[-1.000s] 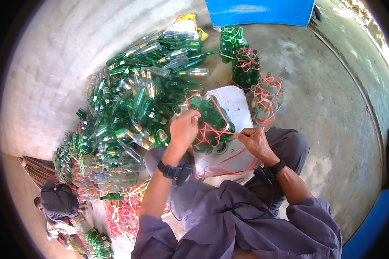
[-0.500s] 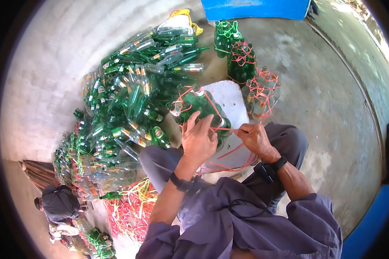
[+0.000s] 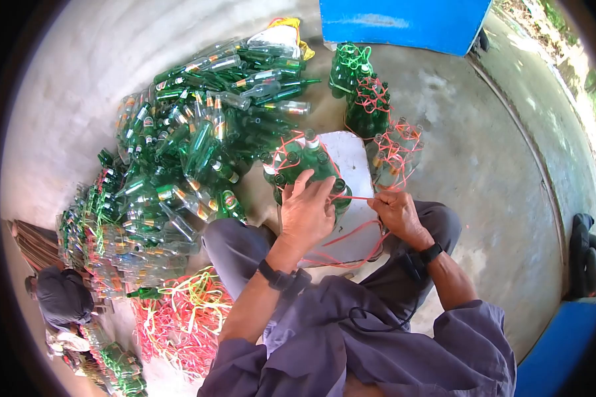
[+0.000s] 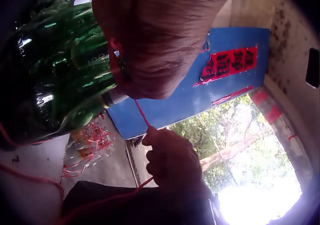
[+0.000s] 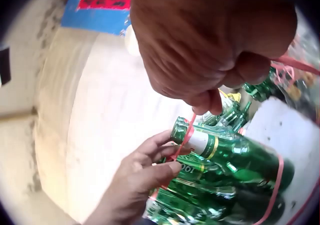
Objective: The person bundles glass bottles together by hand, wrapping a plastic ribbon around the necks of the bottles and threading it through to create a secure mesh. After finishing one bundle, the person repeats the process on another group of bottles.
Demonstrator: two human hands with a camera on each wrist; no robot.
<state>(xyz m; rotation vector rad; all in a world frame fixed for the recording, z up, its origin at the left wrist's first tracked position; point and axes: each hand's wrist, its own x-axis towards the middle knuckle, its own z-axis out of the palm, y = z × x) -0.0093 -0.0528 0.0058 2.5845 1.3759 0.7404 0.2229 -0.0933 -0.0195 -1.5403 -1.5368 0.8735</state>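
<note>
A bundle of upright green bottles stands in front of the person, with red plastic strap laced around the necks. The left hand lies over the near bottle tops; in the right wrist view its thumb and fingers close around a bottle neck where the strap wraps it. Held between thumb and curled fingers of the right hand, a length of red strap runs taut from the bundle. Part of the bundle is hidden behind the left hand.
The bundle stands on a white slab with loose strap. A large heap of loose bottles lies to the left, and tangled strap lower left. Several tied bundles stand beyond the slab. Another person sits far left.
The left hand has shifted from the bundle's left side rightward over the near bottle tops, its fingers spreading. The right hand keeps its hold on the strap, nearly in place. The head view has shifted slightly.
</note>
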